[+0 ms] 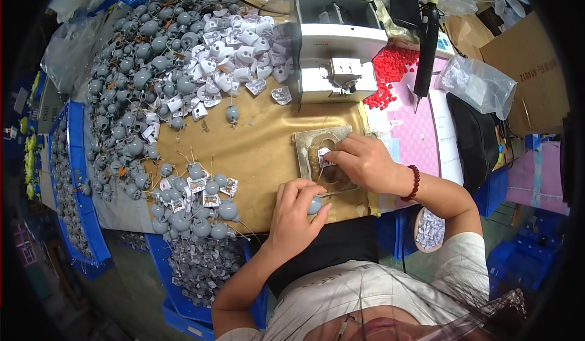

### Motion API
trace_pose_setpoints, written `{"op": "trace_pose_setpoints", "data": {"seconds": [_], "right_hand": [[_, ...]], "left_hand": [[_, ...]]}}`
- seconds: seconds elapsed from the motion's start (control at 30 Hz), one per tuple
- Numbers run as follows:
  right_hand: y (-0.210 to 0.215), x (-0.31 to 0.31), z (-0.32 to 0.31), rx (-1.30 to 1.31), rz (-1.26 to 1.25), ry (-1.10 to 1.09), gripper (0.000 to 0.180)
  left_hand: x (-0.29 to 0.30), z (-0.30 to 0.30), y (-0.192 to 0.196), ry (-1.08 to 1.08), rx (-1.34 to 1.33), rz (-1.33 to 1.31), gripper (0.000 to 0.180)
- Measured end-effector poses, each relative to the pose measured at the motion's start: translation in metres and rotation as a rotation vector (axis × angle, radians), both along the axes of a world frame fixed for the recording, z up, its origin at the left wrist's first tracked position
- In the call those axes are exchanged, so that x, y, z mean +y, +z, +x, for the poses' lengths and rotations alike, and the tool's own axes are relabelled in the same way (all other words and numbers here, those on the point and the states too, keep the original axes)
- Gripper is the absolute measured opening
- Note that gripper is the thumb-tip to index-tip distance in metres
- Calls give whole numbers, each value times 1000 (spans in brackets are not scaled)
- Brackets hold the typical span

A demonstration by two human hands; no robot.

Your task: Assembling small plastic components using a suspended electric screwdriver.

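My left hand (295,215) is closed around a small round grey part (314,205), thumb and fingers on either side of it. A thin wire seems to run from it toward the block. My right hand (365,163) reaches in from the right, its fingers pinched on a small white plastic piece (323,156). That piece lies in the recess of a worn square block (303,146) on the gold-brown mat. Part of the recess is hidden by my fingers. Left of my left hand lies a cluster of grey round parts (181,221) with wires and white pieces.
A big heap of grey round parts (143,79) borders a pile of white pieces (244,54). A white-grey machine (335,42) stands at the back, beside red bits (393,67) and a hanging black screwdriver (428,48). Blue bins (159,262) sit below the table edge.
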State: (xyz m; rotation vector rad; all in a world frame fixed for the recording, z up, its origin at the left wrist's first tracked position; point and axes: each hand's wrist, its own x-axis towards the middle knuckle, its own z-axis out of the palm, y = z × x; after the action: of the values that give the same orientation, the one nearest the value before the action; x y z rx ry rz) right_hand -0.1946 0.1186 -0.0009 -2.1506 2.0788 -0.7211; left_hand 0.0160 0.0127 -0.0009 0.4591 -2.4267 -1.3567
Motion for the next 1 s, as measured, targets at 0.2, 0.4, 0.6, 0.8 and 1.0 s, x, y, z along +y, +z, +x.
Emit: {"op": "trace_pose_setpoints", "data": {"seconds": [0.2, 0.4, 0.6, 0.8, 1.0], "right_hand": [[-2, -1, 4, 203, -30, 57, 30], [2, 8, 19, 274, 77, 68, 38], [3, 14, 26, 274, 141, 62, 42], [13, 28, -15, -340, 89, -119, 38], [18, 53, -31, -390, 207, -190, 46]], "left_hand": [[-2, -5, -9, -5, -10, 1, 29], [-6, -4, -11, -29, -45, 17, 29], [-7, -23, 4, 44, -96, -407, 43], [-4, -35, -20, -27, -116, -697, 48], [-5, -34, -25, -52, -74, -692, 44]]}}
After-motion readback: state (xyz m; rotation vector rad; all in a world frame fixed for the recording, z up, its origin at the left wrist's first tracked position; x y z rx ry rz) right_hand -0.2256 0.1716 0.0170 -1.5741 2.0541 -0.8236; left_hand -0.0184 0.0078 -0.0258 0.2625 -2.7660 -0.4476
